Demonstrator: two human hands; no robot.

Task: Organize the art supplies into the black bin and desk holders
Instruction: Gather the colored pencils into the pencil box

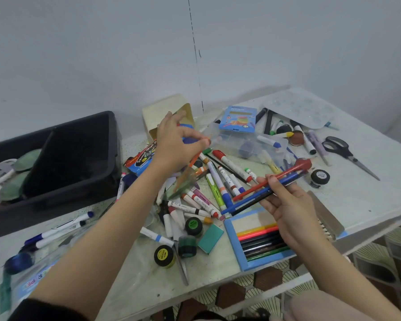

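An orange pencil [193, 161] is being pinched between the thumb and fingertips of the left hand [178, 144], above the far-left edge of the marker pile [218, 188]. The pencil is blurred and is hanging slanted down toward the pile. A bundle of pens [252, 196], red, blue and black, is being gripped by the right hand [287, 207], with the fingers curled round it, just over the pile's right edge. The pile itself is lying scattered across the middle of the table [357, 193].

The black bin [79, 158] is sitting well to the left of the pile, with round grey and green things lying in its left compartment. The beige desk holder [158, 112] is lying tipped on its side just beyond the pile, its open mouth partly hidden behind the left hand. A clear plastic box [239, 140] is standing beyond the pile to the right, and scissors [343, 150] are lying well to the pile's right. An open tray of coloured pencils [234, 242] is lying at the near right of the pile, partly under the right hand.
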